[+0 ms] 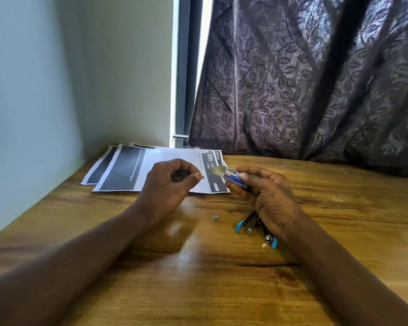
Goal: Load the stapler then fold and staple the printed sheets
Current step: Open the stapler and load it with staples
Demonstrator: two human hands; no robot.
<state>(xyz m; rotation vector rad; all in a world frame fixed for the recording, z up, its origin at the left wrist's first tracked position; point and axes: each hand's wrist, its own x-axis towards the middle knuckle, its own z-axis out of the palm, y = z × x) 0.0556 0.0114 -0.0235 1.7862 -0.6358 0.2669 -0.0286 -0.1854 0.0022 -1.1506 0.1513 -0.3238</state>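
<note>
- Between the right hand's (266, 194) thumb and curled fingers sits a small blue staple box (233, 178), clamped along its sides, its open flap end pointing toward the left hand (170, 184).
- Just beyond that flap, the left hand's thumb and forefinger are pinched together on something tiny and grey at their tips (probably staples, though too small to tell), with the other fingers curled loosely into the palm.
- Below the right hand's heel and partly hidden by the wrist lies the stapler (252, 224), opened out on the wooden table (198, 290), its blue ends and metal channel showing.
- Left of the stapler, nearer the left wrist, a small grey clump of staples (215, 217) rests on the wood, apart from both hands.
- Past the fingertips of both hands, the printed sheets (137, 170) lie flat and fanned, overlapping, unfolded, with dark printed blocks.
- Behind the sheets hangs a dark leaf-patterned curtain (316, 78).
</note>
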